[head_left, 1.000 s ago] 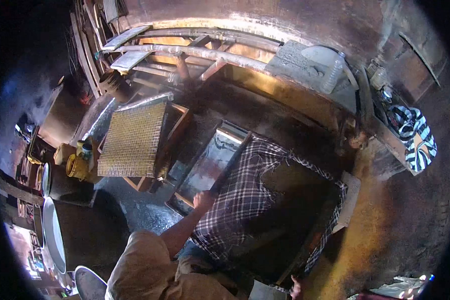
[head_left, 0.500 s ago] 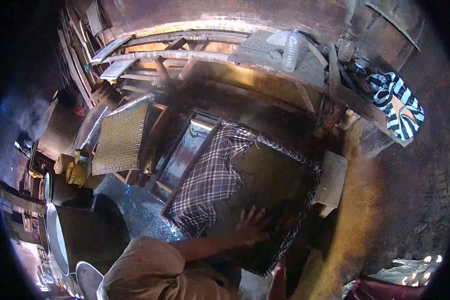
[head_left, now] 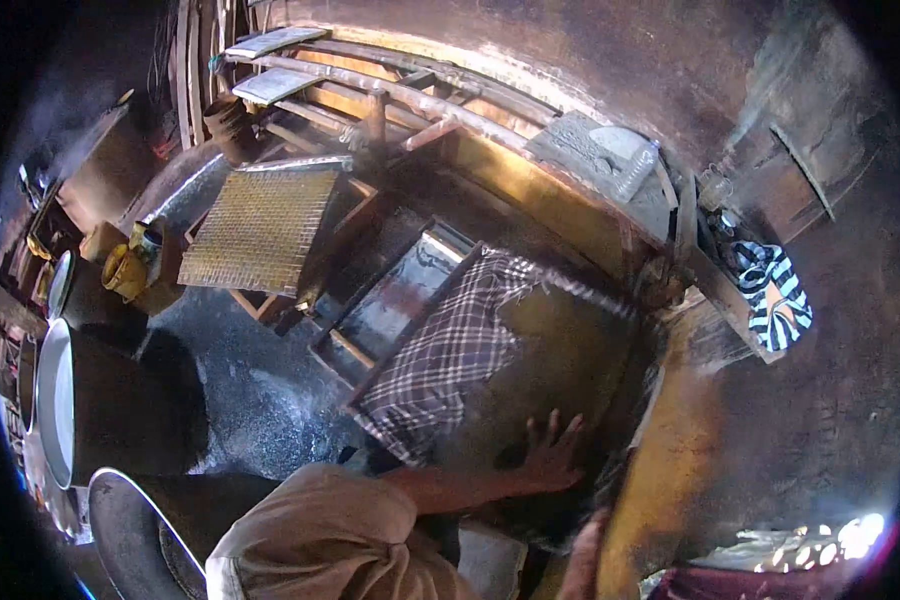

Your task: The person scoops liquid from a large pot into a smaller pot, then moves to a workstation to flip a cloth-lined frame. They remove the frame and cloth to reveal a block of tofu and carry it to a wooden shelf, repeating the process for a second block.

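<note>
My left hand (head_left: 553, 458) lies with fingers spread on a broad dark panel (head_left: 570, 335) with a ragged edge. Along the panel's left side shows a dark plaid cloth (head_left: 445, 345), crumpled at its lower corner. Cloth and panel cover part of a low wooden frame (head_left: 345, 350). At the lower right, close to the panel's near edge, my right hand (head_left: 592, 540) is in deep shadow, its fingers too dim to make out.
A woven slatted mat (head_left: 260, 230) rests on a wooden stand at the left. Large drums (head_left: 120, 400) and a yellow pot (head_left: 123, 272) stand further left. Behind runs a pole rack (head_left: 390, 90) with a slab and a bottle (head_left: 635, 172). A striped cloth (head_left: 775, 300) lies at the right.
The camera view has turned, shifting the surroundings. My left hand has slid a little toward me over the panel, fingers still spread. My right hand remains by the near edge.
</note>
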